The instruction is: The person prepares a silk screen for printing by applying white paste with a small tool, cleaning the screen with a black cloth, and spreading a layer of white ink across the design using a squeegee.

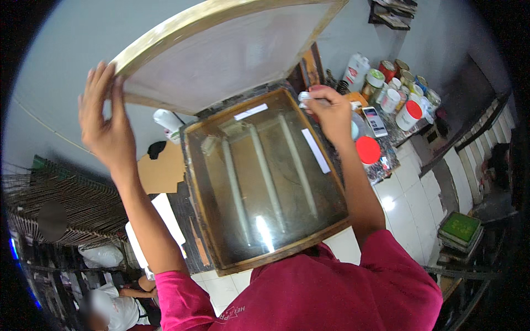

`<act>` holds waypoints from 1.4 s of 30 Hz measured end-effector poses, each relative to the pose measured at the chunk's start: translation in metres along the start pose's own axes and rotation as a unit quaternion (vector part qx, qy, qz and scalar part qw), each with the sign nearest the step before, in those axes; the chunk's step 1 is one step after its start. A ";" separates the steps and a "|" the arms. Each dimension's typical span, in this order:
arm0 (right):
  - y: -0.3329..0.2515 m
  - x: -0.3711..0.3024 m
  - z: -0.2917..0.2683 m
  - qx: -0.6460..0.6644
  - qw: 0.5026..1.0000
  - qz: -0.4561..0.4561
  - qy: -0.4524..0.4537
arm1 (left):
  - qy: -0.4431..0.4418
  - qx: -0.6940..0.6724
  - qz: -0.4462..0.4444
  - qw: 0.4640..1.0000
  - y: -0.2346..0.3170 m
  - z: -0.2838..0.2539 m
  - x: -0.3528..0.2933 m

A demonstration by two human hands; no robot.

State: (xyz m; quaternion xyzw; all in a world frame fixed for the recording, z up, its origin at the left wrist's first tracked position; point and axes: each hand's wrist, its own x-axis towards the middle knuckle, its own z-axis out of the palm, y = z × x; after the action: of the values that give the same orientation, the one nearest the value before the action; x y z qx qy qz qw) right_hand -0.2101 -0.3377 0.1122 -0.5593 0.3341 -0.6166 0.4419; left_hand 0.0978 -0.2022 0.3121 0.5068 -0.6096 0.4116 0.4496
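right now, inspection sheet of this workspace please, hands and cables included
Surface: glass-topped box, pale tubes underneath, two white strips on top
Job's things: framed screen raised and tilted above the box's far side
Clutter: phone, red lid and jars at right
Left hand: at the screen's left end, fingers extended
Right hand: pinching a small white item
Cables: thin line on left wall, possibly a cord
Surroundings: person in white, lower left; tiled floor

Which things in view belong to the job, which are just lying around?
Apparently in use:
framed mesh screen, corner in left hand
glass-topped light box
two white strips on the glass
small white object in right hand

Apparently just lying around:
smartphone
red-lidded white jar
white jug
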 end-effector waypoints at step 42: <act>0.287 0.087 -0.260 -0.543 0.687 0.098 -0.473 | -0.054 -0.151 -0.756 0.635 0.213 -0.081 -0.366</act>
State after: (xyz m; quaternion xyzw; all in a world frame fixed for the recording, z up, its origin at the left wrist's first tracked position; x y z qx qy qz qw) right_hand -0.4153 -0.5499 -0.1531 -0.8831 0.4104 0.0657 0.2178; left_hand -0.0723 -0.0025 -0.0299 0.7370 -0.0899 -0.1978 0.6400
